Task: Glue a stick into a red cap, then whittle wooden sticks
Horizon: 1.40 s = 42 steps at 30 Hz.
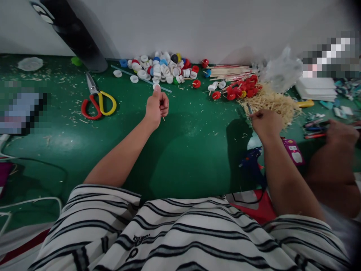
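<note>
My left hand (156, 107) is closed near the middle of the green table. A white bottle cap (156, 86) shows at its thumb tip, and a thin stick end pokes out below the fingers. Behind it lies a pile of mostly white bottle caps (160, 69). Over to the right, my right hand (266, 122) is closed on a thin, dark tool whose tip (249, 108) points at a heap of pale wood shavings (278, 103). Red caps with sticks through them (239, 89) lie just behind the shavings.
Scissors with red and yellow handles (98, 99) lie on the left, near a dark bottle (81, 41) and a phone (21, 113). A blue glue gun (252, 163) and a purple device (293, 151) flank my right forearm. Another person's hand (341, 133) is at the far right by pens.
</note>
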Each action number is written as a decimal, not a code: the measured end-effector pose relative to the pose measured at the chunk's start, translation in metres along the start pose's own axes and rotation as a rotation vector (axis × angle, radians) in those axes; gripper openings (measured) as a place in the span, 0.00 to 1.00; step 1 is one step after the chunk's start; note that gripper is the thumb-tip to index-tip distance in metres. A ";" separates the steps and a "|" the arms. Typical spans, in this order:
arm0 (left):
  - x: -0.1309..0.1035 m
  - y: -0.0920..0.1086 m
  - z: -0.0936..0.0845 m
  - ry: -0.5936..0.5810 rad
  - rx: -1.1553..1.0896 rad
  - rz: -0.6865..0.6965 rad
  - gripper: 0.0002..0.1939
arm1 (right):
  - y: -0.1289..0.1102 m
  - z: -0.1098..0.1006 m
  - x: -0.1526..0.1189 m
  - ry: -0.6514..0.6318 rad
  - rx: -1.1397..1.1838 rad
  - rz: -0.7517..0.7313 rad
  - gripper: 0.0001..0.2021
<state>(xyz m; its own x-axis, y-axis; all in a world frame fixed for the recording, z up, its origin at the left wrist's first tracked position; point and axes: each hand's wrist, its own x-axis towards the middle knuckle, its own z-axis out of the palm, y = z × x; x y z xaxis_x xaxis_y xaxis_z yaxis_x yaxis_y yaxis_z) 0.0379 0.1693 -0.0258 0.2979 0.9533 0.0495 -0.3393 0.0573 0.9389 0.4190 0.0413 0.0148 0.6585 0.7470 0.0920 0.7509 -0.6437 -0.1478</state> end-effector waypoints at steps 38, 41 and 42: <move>0.006 0.008 0.022 -0.160 -0.080 -0.114 0.42 | -0.073 0.009 -0.126 -0.092 0.536 -0.482 0.10; 0.007 0.008 0.028 -0.138 -0.127 -0.133 0.42 | -0.089 0.025 -0.143 -0.255 0.447 -0.564 0.14; 0.007 0.007 0.028 -0.127 -0.122 -0.143 0.42 | -0.092 0.029 -0.146 -0.272 0.402 -0.601 0.16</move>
<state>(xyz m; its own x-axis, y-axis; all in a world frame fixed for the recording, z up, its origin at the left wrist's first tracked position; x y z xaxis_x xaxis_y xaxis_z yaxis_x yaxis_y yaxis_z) 0.0628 0.1681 -0.0095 0.4579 0.8884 -0.0311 -0.3887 0.2315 0.8918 0.2521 -0.0041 -0.0138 0.0688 0.9971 0.0319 0.8647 -0.0437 -0.5004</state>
